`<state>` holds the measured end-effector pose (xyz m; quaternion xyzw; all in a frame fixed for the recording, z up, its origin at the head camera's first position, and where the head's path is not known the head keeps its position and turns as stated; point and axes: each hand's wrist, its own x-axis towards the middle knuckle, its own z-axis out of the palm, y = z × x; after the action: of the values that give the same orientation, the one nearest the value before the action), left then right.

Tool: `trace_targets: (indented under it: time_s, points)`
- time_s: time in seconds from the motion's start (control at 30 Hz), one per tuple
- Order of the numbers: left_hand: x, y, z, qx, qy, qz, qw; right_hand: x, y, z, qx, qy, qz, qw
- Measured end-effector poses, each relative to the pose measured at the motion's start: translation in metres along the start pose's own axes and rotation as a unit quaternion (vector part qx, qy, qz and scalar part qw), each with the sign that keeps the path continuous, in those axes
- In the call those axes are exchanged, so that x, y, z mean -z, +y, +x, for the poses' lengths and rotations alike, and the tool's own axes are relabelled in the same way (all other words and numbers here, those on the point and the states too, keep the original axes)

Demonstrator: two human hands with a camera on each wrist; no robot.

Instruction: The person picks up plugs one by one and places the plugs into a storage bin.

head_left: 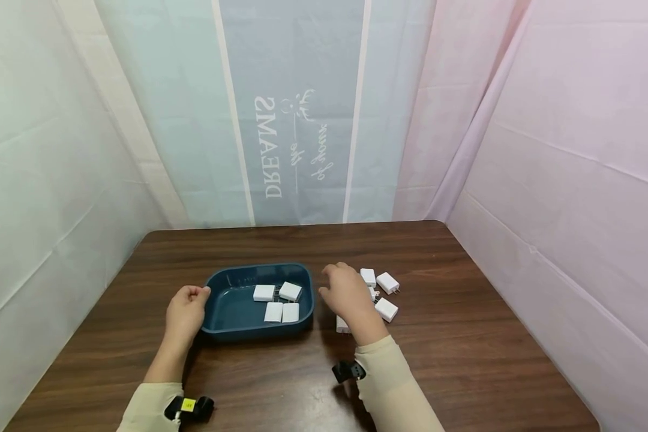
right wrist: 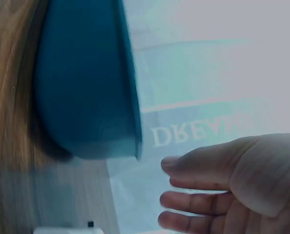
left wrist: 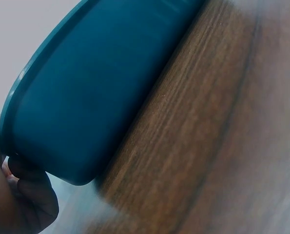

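Note:
My left hand (head_left: 186, 312) pinches the left rim of a blue plastic basin (head_left: 212, 330); the left wrist view shows its thumb and fingers at the basin's edge. Inside the basin's right half lie several white charger plugs, among them one charger (head_left: 264, 293) with its metal prongs showing. To the right of the basin, my right hand (head_left: 351, 294) hovers with nothing in it, fingers extended and apart in the right wrist view. Beside and partly under that hand, more white chargers (head_left: 387, 309) lie loose on the table, some hidden by it.
The brown wooden table (head_left: 453, 360) runs back to a hanging cloth (head_left: 313, 120) with printed lettering. White cloth walls stand at left and right. Each wrist wears a black camera, such as the left wrist camera (head_left: 200, 409).

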<state>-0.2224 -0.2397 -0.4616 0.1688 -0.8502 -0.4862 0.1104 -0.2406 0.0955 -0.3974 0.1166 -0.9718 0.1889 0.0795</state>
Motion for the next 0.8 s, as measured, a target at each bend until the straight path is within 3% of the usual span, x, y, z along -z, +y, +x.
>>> trace_targets:
  time_s: [0.4, 0.8]
  points:
    - [-0.001, 0.002, -0.001, -0.01, 0.004, -0.006, 0.9999, 0.013, 0.036, -0.015, -0.095, 0.003, -0.002, 0.9955]
    - [-0.001, 0.002, -0.002, -0.002, 0.001, 0.0, 1.0, 0.009, 0.058, -0.016, -0.146, 0.017, -0.019, 0.989]
